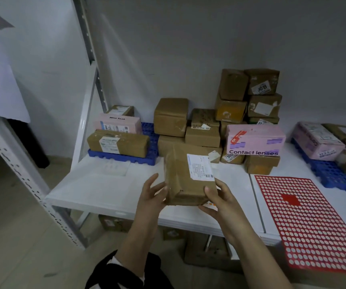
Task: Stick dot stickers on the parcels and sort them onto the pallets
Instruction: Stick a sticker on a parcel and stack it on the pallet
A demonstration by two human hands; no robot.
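Above the front edge of the white shelf (105, 190), both hands clasp one brown parcel (185, 180) between them. The right hand (220, 202) has its thumb pressed on the parcel's near right corner and its fingers curled underneath; something orange shows just under that corner, too hidden to tell whether it is a sticker. The left hand (152, 193) cups the left face with spread fingers (154, 179), a looser, steadying hold.

Held tilted, the parcel runs its long axis away from the body, toward the back of the shelf, and its white shipping label (199, 167) faces up on the far right part of the top. No dot shows on the faces in view.

To the right, flat on the adjoining white surface and reaching its front edge, lies the red sticker sheet (313, 222); the right hand is clearly the nearer one to it. I judge the left would have to take the parcel's weight alone for a dot to be peeled.

Further out, the left blue pallet (149, 132) sits at the shelf's back left with boxes on it, the unsorted stack of parcels (240, 122) fills the back middle, and the right blue pallet (334, 176) lies at the far right.
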